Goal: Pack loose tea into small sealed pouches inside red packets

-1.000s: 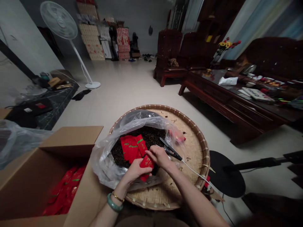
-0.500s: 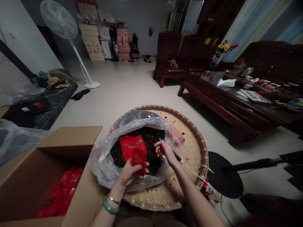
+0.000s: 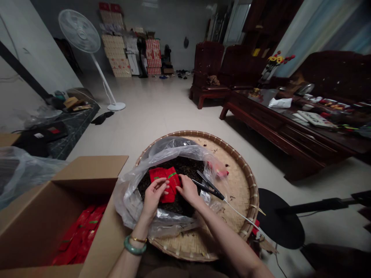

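Several red packets (image 3: 171, 177) with green marks lie on dark, loose dried leaves that look like tea, inside a clear plastic bag (image 3: 127, 189). My left hand (image 3: 153, 197) rests over the packets' left side, fingers apart, with nothing visibly gripped. On their right side my right hand (image 3: 188, 188) pinches the edge of a red packet between thumb and fingers. Just right of that hand lies a black tong-like tool (image 3: 210, 187), its jaws apart and a white cord attached; it resembles a hair straightener. The bag sits on a round woven bamboo tray (image 3: 232, 162).
An open cardboard box (image 3: 95, 168) holding many red packets stands at the left. A black round stand base (image 3: 281, 218) is on the floor at the right. Beyond are a white fan (image 3: 116, 106), a dark wooden table (image 3: 261, 112) and stacked cartons (image 3: 116, 50).
My left hand has lowered the red packet it held onto the others and loosened its fingers. My right hand has moved left from beside the tool onto the packets.
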Demonstrator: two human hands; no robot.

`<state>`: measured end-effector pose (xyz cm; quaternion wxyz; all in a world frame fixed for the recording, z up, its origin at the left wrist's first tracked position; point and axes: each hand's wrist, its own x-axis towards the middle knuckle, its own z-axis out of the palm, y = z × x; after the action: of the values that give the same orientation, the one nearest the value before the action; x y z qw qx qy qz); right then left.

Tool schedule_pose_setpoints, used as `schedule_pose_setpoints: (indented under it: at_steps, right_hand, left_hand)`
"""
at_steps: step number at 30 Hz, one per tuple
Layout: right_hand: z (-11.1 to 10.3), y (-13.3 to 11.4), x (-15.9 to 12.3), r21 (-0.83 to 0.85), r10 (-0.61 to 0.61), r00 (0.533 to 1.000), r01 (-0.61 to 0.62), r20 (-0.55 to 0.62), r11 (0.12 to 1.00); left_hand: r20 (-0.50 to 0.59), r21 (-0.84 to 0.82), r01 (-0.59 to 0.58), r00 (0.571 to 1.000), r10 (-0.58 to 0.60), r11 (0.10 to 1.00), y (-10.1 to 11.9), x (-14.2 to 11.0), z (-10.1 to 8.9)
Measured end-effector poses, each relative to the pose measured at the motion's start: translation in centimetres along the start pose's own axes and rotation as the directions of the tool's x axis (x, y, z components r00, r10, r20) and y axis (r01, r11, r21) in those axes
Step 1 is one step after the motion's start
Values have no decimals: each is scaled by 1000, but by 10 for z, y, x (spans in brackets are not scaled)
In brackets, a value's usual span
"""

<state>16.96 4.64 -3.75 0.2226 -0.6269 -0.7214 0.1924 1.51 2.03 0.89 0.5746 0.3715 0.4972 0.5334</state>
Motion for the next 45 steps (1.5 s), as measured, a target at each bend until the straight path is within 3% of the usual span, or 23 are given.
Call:
schedule_pose_setpoints:
  at_steps: [2, 5, 8, 11, 14, 17, 22, 28, 34, 39, 42, 44, 45]
  right_hand:
    - [-5, -1, -1, 1, -13, 1000, 13, -7, 1000]
    - [-22, -1, -9, 35, -107, 992, 110, -72, 993]
    - [-40, -4, -17, 62, -253, 958, 263, -138, 963]
    - [-48, -4, -20, 177, -271, 939, 309, -211, 935]
    - [-44, 0, -21, 357, -72, 937, 201, -343, 912]
    - [-35, 2, -24, 444, 59, 932, 114, -357, 889]
    - [-27, 2, -29, 411, 18, 909, 170, -417, 896]
    - [-25, 1, -32, 329, -68, 877, 249, -476, 911]
    - [-27, 0, -34, 310, -121, 875, 291, -469, 905]
    - [-32, -3, -33, 449, 24, 881, 217, -473, 867]
    - [-34, -1, -31, 592, 149, 904, 131, -401, 795]
    - [-35, 4, -31, 652, 191, 916, 93, -352, 752]
    - [-36, 7, -31, 668, 208, 918, 78, -339, 740]
  left_hand:
    - [-37, 90, -55, 998, 59, 994, -6, 5, -5]
    - [-90, 298, -249, 954, 287, 921, -7, 7, -9]
    - [25, 506, -397, 894, 447, 766, -4, 4, -6]
    - [143, 539, -355, 932, 332, 764, -5, -1, 1]
    - [47, 474, -214, 975, 219, 854, -14, -6, 9]
    - [-40, 356, -114, 990, 137, 927, -23, -9, 13]
    - [-80, 205, -21, 996, 38, 979, -23, -10, 16]
    - [-85, 145, 7, 996, 5, 989, -23, -12, 16]
    - [-80, 122, 51, 996, -41, 991, -31, -13, 13]
    - [-32, 175, 55, 998, -50, 983, -27, -16, 18]
    - [-80, 226, -19, 996, 38, 974, -19, -30, 11]
    - [-277, 278, -160, 931, 238, 947, -18, -46, -11]
    - [-408, 309, -210, 852, 329, 928, -20, -55, -28]
